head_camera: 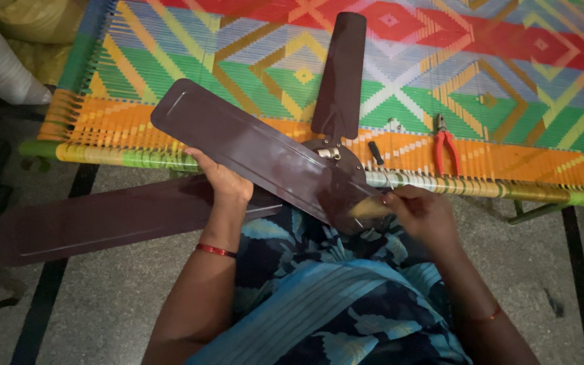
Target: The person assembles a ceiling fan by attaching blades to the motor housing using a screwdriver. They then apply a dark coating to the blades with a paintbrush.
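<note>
Head view shows the left hand [223,181] gripping the lower edge of a brown fan blade [251,152], whose long axis runs from upper left, beyond that hand, down to the right hand [422,213]. That hand's fingers are closed on something blurred at the blade's near end; what it is cannot be told. Red pliers [445,150] lie beyond the right hand on a woven cot [508,81].

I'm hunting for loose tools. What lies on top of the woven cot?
Red-handled pliers, a black-handled screwdriver and one fan blade lie on the cot; anything under that blade is hidden.
</note>
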